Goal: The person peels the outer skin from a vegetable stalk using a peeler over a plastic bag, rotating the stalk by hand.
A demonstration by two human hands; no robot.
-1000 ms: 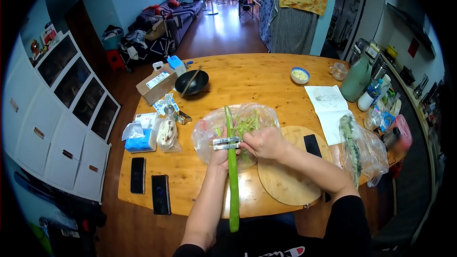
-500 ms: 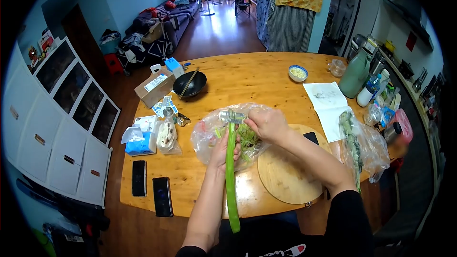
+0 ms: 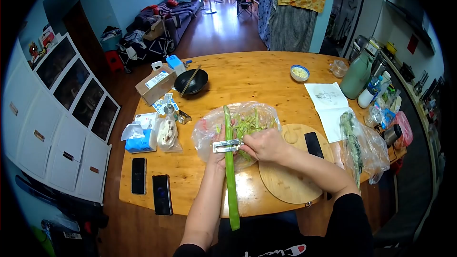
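A long green stalk [image 3: 230, 181] lies lengthwise in my left hand [image 3: 219, 154], whose fingers wrap round it from beneath. My right hand [image 3: 263, 144] is closed on a metal peeler [image 3: 226, 146], which lies across the stalk near its upper part. Behind both hands, a clear plastic bag [image 3: 203, 131] is spread on the table with green peelings [image 3: 250, 121] on it. Partly under my right forearm is a round wooden board [image 3: 285, 181] with a black-handled item [image 3: 312, 144] on it.
Two phones [image 3: 161, 194], a tissue pack [image 3: 140, 135] and a bag of pale food [image 3: 167, 133] are at the left. Farther back stand a black bowl [image 3: 191, 82] and a small bowl [image 3: 300, 73]. An open notebook [image 3: 327, 109], a green bottle [image 3: 356, 75] and bagged greens [image 3: 351, 143] are at the right.
The peeler moved up to the stalk's far end, then came back down towards me. Both hands still hold the same things.
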